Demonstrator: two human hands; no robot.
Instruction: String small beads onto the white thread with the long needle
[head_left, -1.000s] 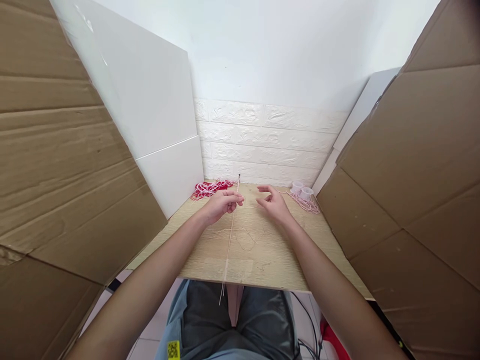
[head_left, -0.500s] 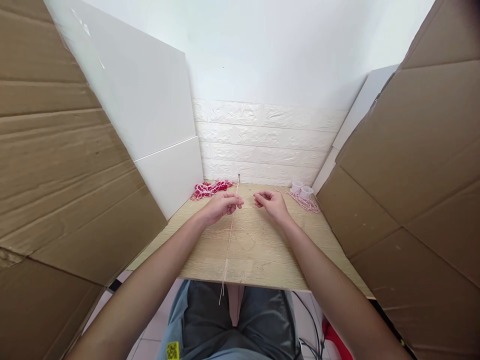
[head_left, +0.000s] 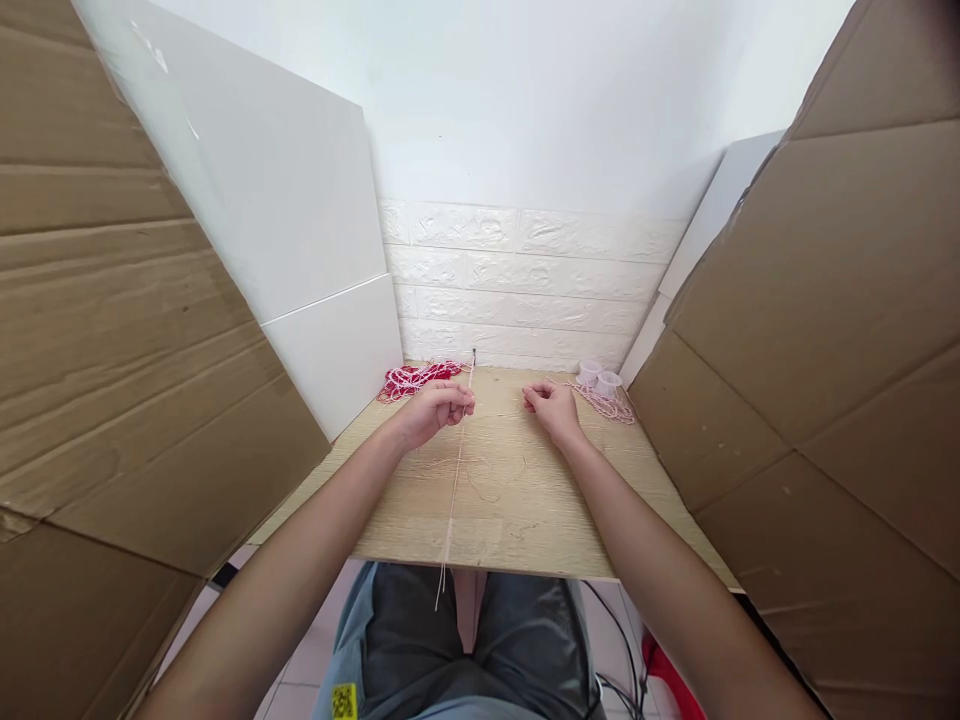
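A pale cord (head_left: 454,490) runs from a small dark fixing (head_left: 474,352) at the back of the table, under my left hand, and over the front edge, where its loose ends hang. My left hand (head_left: 439,412) is closed in a pinch at this cord, fingertips pressed together on thin thread. To its right, my right hand (head_left: 553,408) pinches thumb and finger together on a fine pale thread, barely visible between the hands. A loose loop of thin thread (head_left: 481,485) lies on the wood below them.
Red and white cord (head_left: 420,380) lies heaped at the back left of the wooden table (head_left: 555,530). Pink twisted cord (head_left: 606,405) and small clear cups (head_left: 609,383) sit at the back right. Cardboard panels (head_left: 817,400) and a white board (head_left: 330,350) flank the table.
My hands have moved apart, the right one going rightward. The loose thread on the table has been drawn into a smaller loop. The upright cord stays in place.
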